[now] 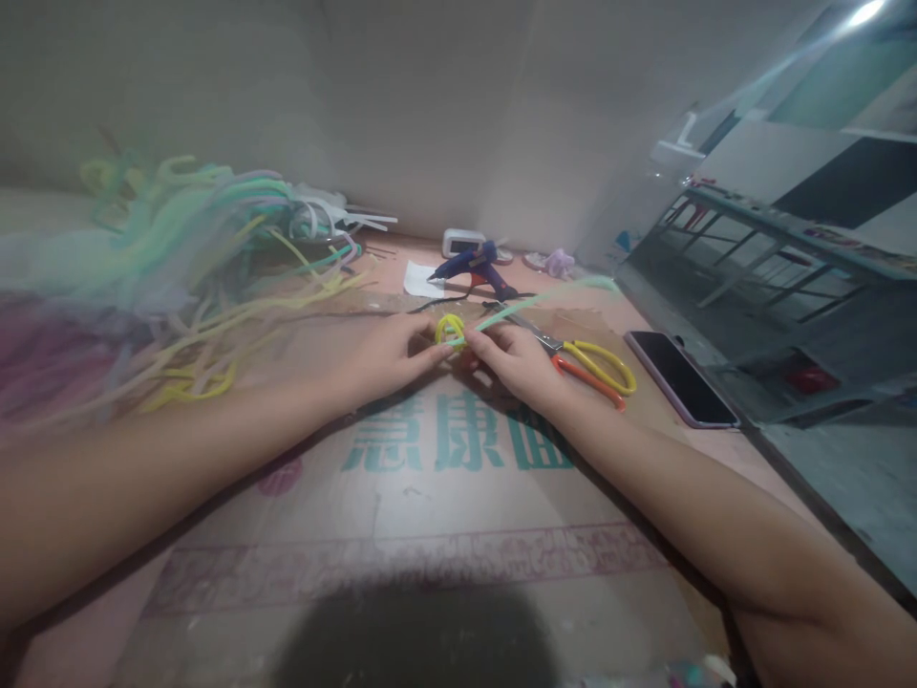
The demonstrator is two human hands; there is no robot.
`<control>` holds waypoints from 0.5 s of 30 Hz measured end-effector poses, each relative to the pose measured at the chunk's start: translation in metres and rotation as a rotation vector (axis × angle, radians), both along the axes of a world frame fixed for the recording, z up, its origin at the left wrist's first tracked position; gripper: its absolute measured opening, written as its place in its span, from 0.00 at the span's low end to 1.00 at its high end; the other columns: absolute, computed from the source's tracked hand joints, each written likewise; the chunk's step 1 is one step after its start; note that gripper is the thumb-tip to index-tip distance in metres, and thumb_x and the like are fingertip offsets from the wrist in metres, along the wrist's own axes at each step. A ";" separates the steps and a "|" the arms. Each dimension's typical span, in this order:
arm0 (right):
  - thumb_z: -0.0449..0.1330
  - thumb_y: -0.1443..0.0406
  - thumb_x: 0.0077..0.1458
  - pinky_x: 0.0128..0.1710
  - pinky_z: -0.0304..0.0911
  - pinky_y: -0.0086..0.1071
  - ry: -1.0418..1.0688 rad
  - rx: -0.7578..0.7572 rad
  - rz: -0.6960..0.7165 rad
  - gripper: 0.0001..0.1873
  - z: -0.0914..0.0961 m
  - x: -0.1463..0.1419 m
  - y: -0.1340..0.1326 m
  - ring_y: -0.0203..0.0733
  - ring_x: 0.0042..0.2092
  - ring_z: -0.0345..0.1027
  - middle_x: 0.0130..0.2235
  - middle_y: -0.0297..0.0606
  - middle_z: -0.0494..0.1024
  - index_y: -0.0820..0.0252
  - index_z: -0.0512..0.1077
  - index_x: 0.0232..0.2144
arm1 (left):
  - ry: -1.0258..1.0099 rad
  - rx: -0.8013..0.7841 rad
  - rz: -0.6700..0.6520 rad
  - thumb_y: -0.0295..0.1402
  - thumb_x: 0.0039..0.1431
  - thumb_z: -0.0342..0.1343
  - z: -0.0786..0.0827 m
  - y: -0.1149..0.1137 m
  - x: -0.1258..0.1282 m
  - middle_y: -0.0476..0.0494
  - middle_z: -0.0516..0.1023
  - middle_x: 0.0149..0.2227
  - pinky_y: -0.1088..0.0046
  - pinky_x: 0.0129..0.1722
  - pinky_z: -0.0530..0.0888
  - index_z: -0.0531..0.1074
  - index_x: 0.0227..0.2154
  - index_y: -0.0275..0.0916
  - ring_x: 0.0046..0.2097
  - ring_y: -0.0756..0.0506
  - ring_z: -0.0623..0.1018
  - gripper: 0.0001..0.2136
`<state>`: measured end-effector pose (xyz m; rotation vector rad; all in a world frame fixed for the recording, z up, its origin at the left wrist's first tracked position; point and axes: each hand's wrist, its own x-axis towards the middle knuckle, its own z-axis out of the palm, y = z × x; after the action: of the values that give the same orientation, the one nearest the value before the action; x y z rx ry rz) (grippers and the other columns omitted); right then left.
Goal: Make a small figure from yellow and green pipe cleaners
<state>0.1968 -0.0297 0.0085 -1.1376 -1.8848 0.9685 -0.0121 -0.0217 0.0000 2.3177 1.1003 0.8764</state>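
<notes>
Between my two hands is a small bundle of looped yellow pipe cleaner (450, 330). My left hand (412, 349) pinches its left side between thumb and fingers. A light green pipe cleaner (530, 302) runs from the yellow loops out to the upper right, and my right hand (508, 354) pinches it close to the loops. Both hands are just above a printed cardboard sheet (415, 516). Scissors (591, 368) with one yellow and one orange handle lie right beside my right hand, their blades partly hidden behind it.
Many pastel pipe cleaners (207, 229) are heaped at the left, blurred. Behind my hands a blue glue gun (469, 263) rests by a white paper (422, 279), near a small white device (462, 242). A phone (680, 377) lies at the table's right edge; a lilac piece (559, 263) sits further back.
</notes>
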 end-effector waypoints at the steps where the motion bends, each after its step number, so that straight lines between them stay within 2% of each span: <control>1: 0.58 0.49 0.59 0.33 0.66 0.32 0.001 -0.012 0.004 0.20 -0.001 0.000 0.001 0.39 0.30 0.71 0.28 0.36 0.77 0.61 0.72 0.30 | 0.003 0.000 -0.004 0.45 0.64 0.53 0.000 0.000 0.000 0.46 0.79 0.33 0.73 0.35 0.69 0.75 0.36 0.38 0.34 0.46 0.75 0.15; 8: 0.61 0.50 0.56 0.30 0.65 0.31 0.032 -0.068 -0.062 0.19 -0.005 -0.001 0.003 0.38 0.29 0.71 0.28 0.36 0.78 0.61 0.72 0.30 | 0.014 0.014 -0.037 0.46 0.63 0.55 0.001 -0.001 0.000 0.46 0.79 0.33 0.73 0.36 0.70 0.76 0.36 0.38 0.35 0.46 0.75 0.16; 15: 0.61 0.51 0.56 0.32 0.66 0.31 0.050 -0.071 -0.050 0.18 -0.003 -0.001 0.003 0.38 0.30 0.71 0.27 0.36 0.78 0.60 0.71 0.28 | 0.009 0.027 -0.038 0.44 0.60 0.58 -0.002 0.000 0.000 0.46 0.79 0.34 0.72 0.39 0.71 0.75 0.37 0.38 0.36 0.45 0.76 0.13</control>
<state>0.1954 -0.0263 0.0055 -1.1854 -1.7864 1.0335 -0.0121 -0.0214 -0.0016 2.3590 1.0500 0.8733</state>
